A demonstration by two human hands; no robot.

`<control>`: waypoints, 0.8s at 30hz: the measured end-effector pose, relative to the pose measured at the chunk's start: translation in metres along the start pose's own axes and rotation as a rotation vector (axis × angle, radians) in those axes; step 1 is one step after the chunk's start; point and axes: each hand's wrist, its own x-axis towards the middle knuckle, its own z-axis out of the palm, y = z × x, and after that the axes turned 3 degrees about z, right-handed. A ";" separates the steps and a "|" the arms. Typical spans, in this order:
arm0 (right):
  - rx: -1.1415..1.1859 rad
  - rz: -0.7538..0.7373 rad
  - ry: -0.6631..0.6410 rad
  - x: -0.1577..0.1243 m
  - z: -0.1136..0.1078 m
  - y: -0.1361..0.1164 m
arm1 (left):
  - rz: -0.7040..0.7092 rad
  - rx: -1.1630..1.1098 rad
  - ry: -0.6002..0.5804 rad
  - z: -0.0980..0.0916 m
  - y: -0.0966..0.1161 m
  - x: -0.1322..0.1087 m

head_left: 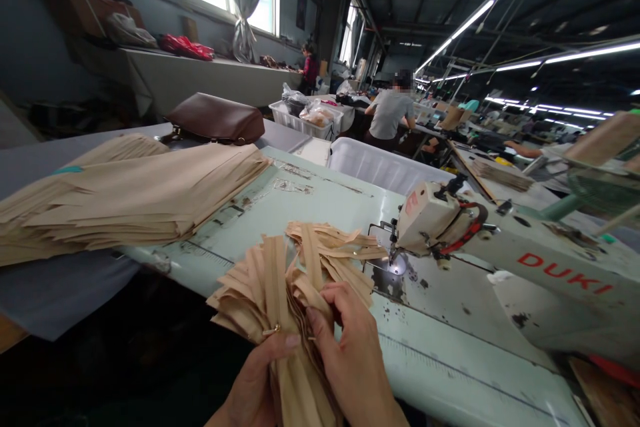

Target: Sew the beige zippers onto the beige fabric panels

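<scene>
A thick bunch of beige zippers (275,280) fans out above the front edge of the pale green sewing table. My left hand (257,373) grips the bunch from below, its thumb lying across a zipper near a small metal pull. My right hand (350,340) pinches one or more beige zippers at the right side of the bunch between thumb and fingers. Beyond my hands, more loose zippers (345,250) lie on the table and reach toward the needle area of a sewing machine (430,220), where a small light glows.
A tall stack of beige fabric pieces (135,193) covers the table's left side, with a brown leather bag (215,119) behind it. Past the table's far edge stands a white plastic bin (390,167). Other people (393,113) work farther back.
</scene>
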 end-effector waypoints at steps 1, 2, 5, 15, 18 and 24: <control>0.087 0.051 -0.041 0.003 -0.002 0.001 | 0.002 -0.003 -0.019 0.000 0.001 0.000; 0.193 0.110 -0.080 0.006 -0.004 0.002 | 0.006 -0.010 -0.018 0.001 0.002 0.000; 0.522 0.272 -0.170 0.011 -0.004 0.008 | 0.032 -0.003 0.005 0.004 0.005 0.001; 0.828 0.434 -0.184 0.012 0.001 0.017 | 0.009 0.011 0.005 0.006 0.005 -0.001; 0.791 0.410 -0.167 0.012 0.002 0.016 | -0.018 -0.010 -0.009 0.004 0.005 -0.001; 0.425 0.234 -0.110 0.011 -0.001 0.013 | -0.031 -0.036 -0.033 0.005 0.006 -0.001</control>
